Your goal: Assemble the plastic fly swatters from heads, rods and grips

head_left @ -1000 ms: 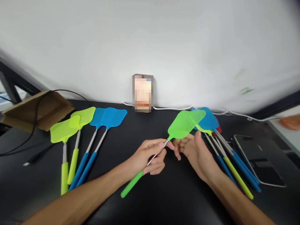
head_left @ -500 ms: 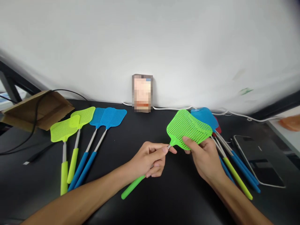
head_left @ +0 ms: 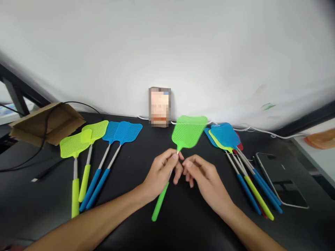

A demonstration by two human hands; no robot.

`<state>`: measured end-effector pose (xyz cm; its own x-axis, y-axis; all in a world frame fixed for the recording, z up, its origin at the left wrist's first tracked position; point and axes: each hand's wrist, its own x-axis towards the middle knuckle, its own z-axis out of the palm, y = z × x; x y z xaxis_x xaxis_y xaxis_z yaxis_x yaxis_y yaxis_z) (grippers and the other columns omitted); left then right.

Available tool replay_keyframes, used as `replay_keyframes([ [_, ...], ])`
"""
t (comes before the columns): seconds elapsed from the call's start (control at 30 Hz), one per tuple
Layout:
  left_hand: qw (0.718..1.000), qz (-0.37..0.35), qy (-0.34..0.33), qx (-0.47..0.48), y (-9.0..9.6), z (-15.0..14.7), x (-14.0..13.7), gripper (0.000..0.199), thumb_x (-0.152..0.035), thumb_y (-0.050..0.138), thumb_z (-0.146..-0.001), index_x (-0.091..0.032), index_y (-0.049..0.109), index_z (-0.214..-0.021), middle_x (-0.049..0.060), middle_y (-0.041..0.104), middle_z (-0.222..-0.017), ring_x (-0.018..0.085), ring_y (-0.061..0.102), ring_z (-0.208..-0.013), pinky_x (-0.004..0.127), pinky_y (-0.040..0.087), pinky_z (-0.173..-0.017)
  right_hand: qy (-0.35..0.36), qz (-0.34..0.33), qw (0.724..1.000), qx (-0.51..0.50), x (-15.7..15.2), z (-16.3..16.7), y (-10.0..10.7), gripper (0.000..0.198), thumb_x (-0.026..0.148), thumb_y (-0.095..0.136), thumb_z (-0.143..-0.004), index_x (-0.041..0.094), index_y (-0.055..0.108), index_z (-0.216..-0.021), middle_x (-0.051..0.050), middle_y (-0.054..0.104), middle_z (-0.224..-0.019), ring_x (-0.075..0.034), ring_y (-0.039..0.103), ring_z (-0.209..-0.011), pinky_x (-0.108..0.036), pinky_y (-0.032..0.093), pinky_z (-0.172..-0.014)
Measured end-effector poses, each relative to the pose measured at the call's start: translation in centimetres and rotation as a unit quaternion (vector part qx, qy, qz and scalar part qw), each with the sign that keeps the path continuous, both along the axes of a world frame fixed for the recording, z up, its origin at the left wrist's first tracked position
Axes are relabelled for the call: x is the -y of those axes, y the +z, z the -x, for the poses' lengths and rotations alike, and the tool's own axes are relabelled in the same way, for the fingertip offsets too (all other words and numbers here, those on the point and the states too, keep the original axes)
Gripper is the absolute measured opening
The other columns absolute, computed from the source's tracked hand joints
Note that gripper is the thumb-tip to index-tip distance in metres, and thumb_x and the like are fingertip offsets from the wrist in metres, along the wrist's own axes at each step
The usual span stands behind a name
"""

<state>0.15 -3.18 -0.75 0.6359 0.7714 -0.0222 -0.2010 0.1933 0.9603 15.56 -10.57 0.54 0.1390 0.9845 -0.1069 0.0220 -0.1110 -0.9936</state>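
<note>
Between the thumb and fingers of my left hand [head_left: 162,172] is the metal shaft of a green fly swatter [head_left: 190,132]. Its mesh head points up and away, slightly blurred, and the green grip hangs below the hand. My right hand [head_left: 201,170] is just right of the shaft, holding nothing, its fingers loosely bent and apart. On the left lie two yellow-green fly swatters [head_left: 74,144] and two blue fly swatters [head_left: 128,131], heads overlapping. To the right is a fanned pile with blue fly swatters [head_left: 225,135], a yellow-green fly swatter [head_left: 259,197] and a partly covered red one [head_left: 240,141].
A cardboard box [head_left: 47,122] with a black cable [head_left: 45,130] across it is at the left. A phone-like device [head_left: 281,181] lies at the far right. A pixelated upright object [head_left: 159,107] leans on the wall, with a white cable [head_left: 246,129] along the desk's back edge.
My right hand has let go of the green swatter's head and moved left and down. The swatter has swung left and stands more upright in my left hand.
</note>
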Motion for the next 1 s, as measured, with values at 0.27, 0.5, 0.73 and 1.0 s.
replay_keyframes([
  [0.27, 0.998, -0.057, 0.026, 0.007, 0.3, 0.0, 0.7, 0.024, -0.042, 0.046, -0.108, -0.02, 0.052, -0.104, 0.012, 0.078, -0.112, 0.021, 0.07, -0.105, 0.036, 0.049, -0.097, -0.016, 0.016, 0.996, 0.088, 4.4, 3.1, -0.5, 0.035, 0.05, 0.057, -0.101, 0.023, 0.069, -0.12, -0.001, 0.063, -0.076, -0.018, 0.059, -0.066, -0.03, 0.046, -0.06],
  [0.5, 0.973, -0.188, -0.054, -0.123, 0.2, 0.3, 0.9, 0.04, -0.04, 0.043, -0.108, -0.017, 0.073, -0.096, 0.007, 0.074, -0.097, 0.02, 0.067, -0.094, 0.031, 0.047, -0.088, -0.291, -0.014, 0.797, 0.529, 11.8, -5.3, -1.1, 0.041, 0.047, 0.052, -0.1, 0.02, 0.073, -0.124, -0.015, 0.075, -0.111, -0.034, 0.07, -0.096, -0.041, 0.047, -0.076],
  [0.73, 0.904, -0.393, -0.008, -0.169, 2.6, 1.7, 0.2, 0.025, -0.028, 0.048, -0.105, -0.018, 0.07, -0.099, 0.006, 0.073, -0.097, 0.02, 0.065, -0.093, 0.034, 0.046, -0.091, -0.223, 0.035, 0.616, 0.754, 11.3, -10.9, -0.9, 0.036, 0.031, 0.046, -0.102, 0.012, 0.075, -0.111, -0.013, 0.071, -0.09, -0.03, 0.064, -0.083, -0.039, 0.042, -0.065],
  [1.0, 0.613, -0.48, 0.305, -0.549, 2.9, 13.3, -1.3, 0.024, -0.033, 0.051, -0.102, -0.016, 0.067, -0.099, 0.013, 0.072, -0.099, 0.032, 0.064, -0.1, 0.045, 0.045, -0.092, -0.294, -0.109, 0.662, 0.681, 7.8, -9.1, 0.7, 0.031, 0.033, 0.055, -0.1, 0.012, 0.076, -0.11, -0.017, 0.071, -0.101, -0.033, 0.06, -0.094, -0.043, 0.046, -0.081],
])
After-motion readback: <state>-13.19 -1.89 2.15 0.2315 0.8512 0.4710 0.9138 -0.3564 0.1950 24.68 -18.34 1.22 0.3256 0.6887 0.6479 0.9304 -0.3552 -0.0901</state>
